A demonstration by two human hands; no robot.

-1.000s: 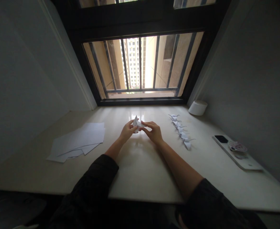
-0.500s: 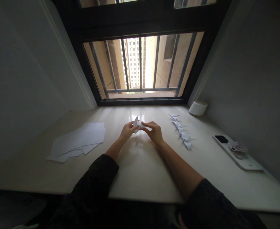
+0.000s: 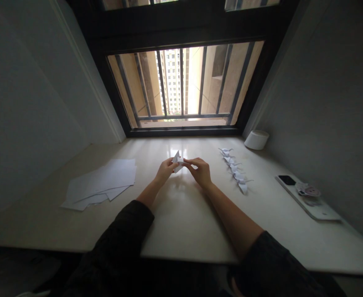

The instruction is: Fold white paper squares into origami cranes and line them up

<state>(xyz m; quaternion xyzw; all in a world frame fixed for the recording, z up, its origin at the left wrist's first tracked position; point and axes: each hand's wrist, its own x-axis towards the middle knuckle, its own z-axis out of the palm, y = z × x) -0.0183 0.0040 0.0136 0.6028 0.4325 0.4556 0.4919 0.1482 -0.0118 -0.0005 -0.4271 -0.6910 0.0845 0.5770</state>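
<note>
A small piece of folded white paper (image 3: 177,160) is held up between my two hands, over the middle of the pale sill. My left hand (image 3: 165,170) pinches its left side between thumb and fingers. On the opposite side, my right hand (image 3: 200,170) has thumb and fingertips closed on the paper's right end. The fingers partly hide the folds. To the right lies a row of several folded paper cranes (image 3: 233,167), and loose white paper sheets (image 3: 107,178) are spread in an overlapping pile on the left.
A white phone (image 3: 319,212) with a round grip on its back lies at the right. Behind it, a white round container (image 3: 257,140) stands by the wall. The dark-framed window (image 3: 184,133) with bars bounds the sill (image 3: 187,231) at the back.
My right fingers have drawn closer together on the paper's right end, and less of that end shows now. My left hand has barely moved.
</note>
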